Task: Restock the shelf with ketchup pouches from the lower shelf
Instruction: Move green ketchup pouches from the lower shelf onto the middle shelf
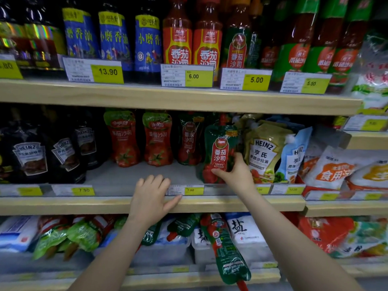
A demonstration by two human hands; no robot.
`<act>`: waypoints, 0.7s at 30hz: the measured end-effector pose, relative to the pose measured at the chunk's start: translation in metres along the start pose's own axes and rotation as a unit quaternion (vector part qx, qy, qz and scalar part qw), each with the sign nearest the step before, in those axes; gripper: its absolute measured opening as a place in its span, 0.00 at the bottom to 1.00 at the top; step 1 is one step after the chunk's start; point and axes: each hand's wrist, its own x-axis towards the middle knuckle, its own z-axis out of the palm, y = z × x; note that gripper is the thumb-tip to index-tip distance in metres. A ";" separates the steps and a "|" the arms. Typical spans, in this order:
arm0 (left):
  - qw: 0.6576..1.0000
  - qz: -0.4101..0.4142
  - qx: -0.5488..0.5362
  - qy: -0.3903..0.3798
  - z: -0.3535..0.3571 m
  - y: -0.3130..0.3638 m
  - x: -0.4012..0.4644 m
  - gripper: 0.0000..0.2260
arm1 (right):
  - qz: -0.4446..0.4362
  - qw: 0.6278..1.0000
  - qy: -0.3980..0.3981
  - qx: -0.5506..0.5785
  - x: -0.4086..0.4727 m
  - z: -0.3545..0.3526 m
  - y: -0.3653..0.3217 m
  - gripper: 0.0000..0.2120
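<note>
Right hand [236,172] grip closed around green ketchup pouch [220,152], frame centre. Left hand [152,199] grip open, empty, flat on middle shelf edge [63,203].

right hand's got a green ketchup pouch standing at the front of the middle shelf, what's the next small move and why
Probably let go of the pouch and draw the right hand back. The pouch looks upright at the middle shelf front beside the Heinz pouch, in front of a matching one. The left hand only rests open on the shelf edge, and more green pouches lie on the lower shelf, waiting.
</note>
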 end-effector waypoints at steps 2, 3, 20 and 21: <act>1.000 -0.001 -0.004 -0.001 0.000 0.000 0.000 0.20 | 0.012 0.999 0.026 -0.029 -0.002 0.005 -0.002 0.35; 1.000 -0.001 -0.004 0.000 0.000 0.000 0.000 0.20 | 0.021 0.998 0.029 -0.044 0.000 0.008 -0.003 0.34; 1.000 0.001 -0.005 0.015 0.000 0.000 0.000 0.20 | 0.099 0.995 0.004 -0.007 0.035 0.010 -0.008 0.28; 1.000 0.001 -0.005 0.008 -0.001 0.001 0.001 0.20 | 0.102 0.995 0.000 -0.007 0.034 0.009 -0.009 0.29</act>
